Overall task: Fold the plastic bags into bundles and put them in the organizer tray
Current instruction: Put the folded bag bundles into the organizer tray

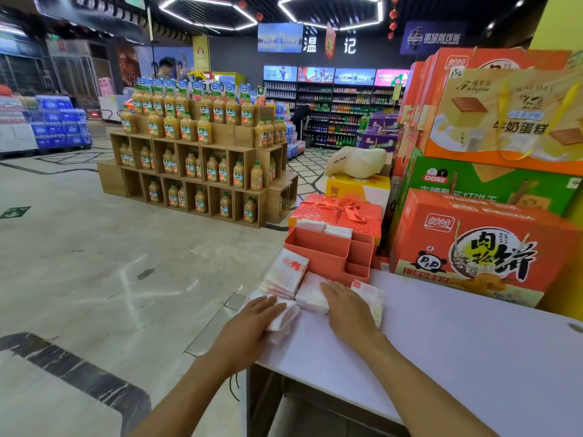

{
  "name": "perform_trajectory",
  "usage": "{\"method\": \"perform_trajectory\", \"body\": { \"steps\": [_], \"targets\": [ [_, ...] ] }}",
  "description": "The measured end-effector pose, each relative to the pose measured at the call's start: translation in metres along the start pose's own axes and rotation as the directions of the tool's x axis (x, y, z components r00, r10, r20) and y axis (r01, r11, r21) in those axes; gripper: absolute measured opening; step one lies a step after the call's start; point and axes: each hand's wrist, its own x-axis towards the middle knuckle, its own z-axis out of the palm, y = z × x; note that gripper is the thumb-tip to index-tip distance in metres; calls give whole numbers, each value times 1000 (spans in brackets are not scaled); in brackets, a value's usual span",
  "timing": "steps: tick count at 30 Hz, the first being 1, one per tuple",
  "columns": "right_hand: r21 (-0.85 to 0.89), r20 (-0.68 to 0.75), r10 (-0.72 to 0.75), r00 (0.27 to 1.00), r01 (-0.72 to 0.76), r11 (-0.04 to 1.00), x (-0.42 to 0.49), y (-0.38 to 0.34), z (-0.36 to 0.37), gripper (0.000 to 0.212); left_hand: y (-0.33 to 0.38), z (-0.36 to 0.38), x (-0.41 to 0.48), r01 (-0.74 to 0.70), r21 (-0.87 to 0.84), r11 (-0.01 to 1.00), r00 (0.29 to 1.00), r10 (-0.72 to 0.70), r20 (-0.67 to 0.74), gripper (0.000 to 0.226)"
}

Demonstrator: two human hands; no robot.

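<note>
Now: both palms flat on the bags

Pressing plastic bags (310, 298) onto the white tabletop (457, 342) with left hand (255, 316) and right hand (347, 305), fingers (332, 290) straight, gripping nothing. Lying just before the orange organizer tray (318, 250), folded bundles (337, 231) already standing in its rear compartment.
</note>
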Motion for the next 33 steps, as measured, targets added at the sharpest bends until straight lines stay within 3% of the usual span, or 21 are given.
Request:
{"method": "perform_trajectory", "body": {
  "steps": [4, 7, 12, 18, 24, 29, 33],
  "targets": [
    [105, -89, -14, 996, 23, 994, -4, 2, -14, 68, 0, -7, -1, -25, -11, 1000, 981, 22, -191, 63],
    [267, -99, -10, 995, 36, 963, -9, 1, -39, 56, -1, -17, 5, -82, -63, 995, 955, 60, -290, 54],
    [353, -217, 51, 975, 30, 935, -7, 10, -70, 34, 3, -48, 23, -151, -131, 980, 933, 98, -346, 45],
    [448, -357, 117, 927, 60, 892, 10, 26, -84, 37, 13, -68, 58, -139, -212, 967, 907, 39, -420, 24],
    [616, -390, 329, 860, -22, 788, 34, 42, -88, 41, 10, -76, 108, -99, -335, 937, 875, -78, -478, 22],
    [613, -398, 310, 864, -1, 790, 56, 61, -93, 54, 4, -78, 152, -74, -364, 929, 842, -137, -522, 55],
    [478, -456, 247, 855, 2, 878, 84, 80, -88, 43, -5, -74, 184, -62, -321, 945, 814, -138, -564, 42]
  ]
}}
